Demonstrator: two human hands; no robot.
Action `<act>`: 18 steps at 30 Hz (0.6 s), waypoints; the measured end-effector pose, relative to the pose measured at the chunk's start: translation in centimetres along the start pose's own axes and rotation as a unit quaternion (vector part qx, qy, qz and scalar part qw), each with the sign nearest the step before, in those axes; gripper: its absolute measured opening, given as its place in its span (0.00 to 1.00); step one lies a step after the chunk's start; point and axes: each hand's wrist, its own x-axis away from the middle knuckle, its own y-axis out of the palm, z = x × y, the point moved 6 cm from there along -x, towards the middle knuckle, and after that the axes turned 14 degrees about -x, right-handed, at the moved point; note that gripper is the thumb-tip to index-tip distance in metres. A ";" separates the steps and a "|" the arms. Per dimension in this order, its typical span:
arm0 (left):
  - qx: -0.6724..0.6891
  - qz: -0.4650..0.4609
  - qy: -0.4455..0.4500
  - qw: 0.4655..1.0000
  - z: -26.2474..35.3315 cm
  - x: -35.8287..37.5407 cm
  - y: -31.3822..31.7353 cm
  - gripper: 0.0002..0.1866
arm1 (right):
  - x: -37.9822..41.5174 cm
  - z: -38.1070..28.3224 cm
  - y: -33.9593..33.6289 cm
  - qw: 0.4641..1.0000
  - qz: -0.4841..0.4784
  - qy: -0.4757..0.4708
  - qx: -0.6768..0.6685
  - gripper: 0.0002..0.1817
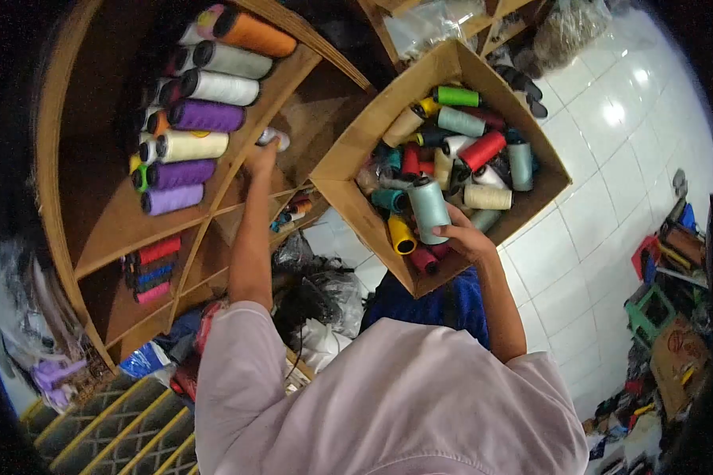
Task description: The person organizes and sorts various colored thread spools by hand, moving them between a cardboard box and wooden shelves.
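Note:
My right hand (466, 237) is closed around a pale blue thread spool (428, 207), held upright over the near side of a cardboard box (355, 142). Inside the box lies a jumble of thread spools, among them a red spool (483, 150), a green spool (456, 96) and a yellow spool (401, 236). On the left, my left hand (261, 157) reaches into a wooden shelf compartment, its fingers around a small whitish spool (276, 138). The far side of that spool is hard to make out.
Beside my left arm, a wooden shelf (127, 241) holds a row of large spools, including a purple spool (207, 115) and an orange spool (255, 33). Plastic bags (333, 297) lie below the box. Clutter with a green plastic stool (651, 313) covers the right floor.

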 end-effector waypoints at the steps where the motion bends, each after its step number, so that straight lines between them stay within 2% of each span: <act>1: -0.094 -0.053 -0.031 0.994 -1.8 -1.2 1.2 0.49 | 0.1 0.8 -1.2 1.000 0.016 0.003 0.015 0.49; 2: -0.189 -0.111 -0.051 0.974 -3.6 -2.4 2.4 0.57 | 0.3 1.9 -2.2 0.999 0.033 0.009 0.029 0.50; 5: -0.250 -0.188 -0.069 0.947 -7.9 -6.3 4.3 0.58 | 0.8 2.1 -2.1 0.998 0.039 -0.015 0.044 0.49; 8: -0.330 -0.188 -0.092 0.921 -16.3 -11.0 8.0 0.56 | 1.5 0.7 0.1 0.997 0.047 -0.030 0.061 0.49; 10: -0.407 -0.127 -0.046 0.904 -20.2 -13.4 8.7 0.50 | 1.3 1.1 -0.7 0.992 0.044 -0.064 0.100 0.49; 11: -0.441 -0.095 -0.023 0.892 -21.1 -13.6 8.8 0.48 | 1.4 0.5 -0.2 0.989 0.055 -0.068 0.122 0.48; 13: -0.441 -0.102 -0.027 0.891 -18.0 -12.5 7.8 0.47 | 1.0 0.8 -0.6 0.987 0.057 -0.066 0.136 0.48; 18: -0.423 -0.119 -0.031 0.898 -16.0 -12.3 6.9 0.45 | 0.3 0.8 -0.7 0.975 0.093 -0.032 0.197 0.50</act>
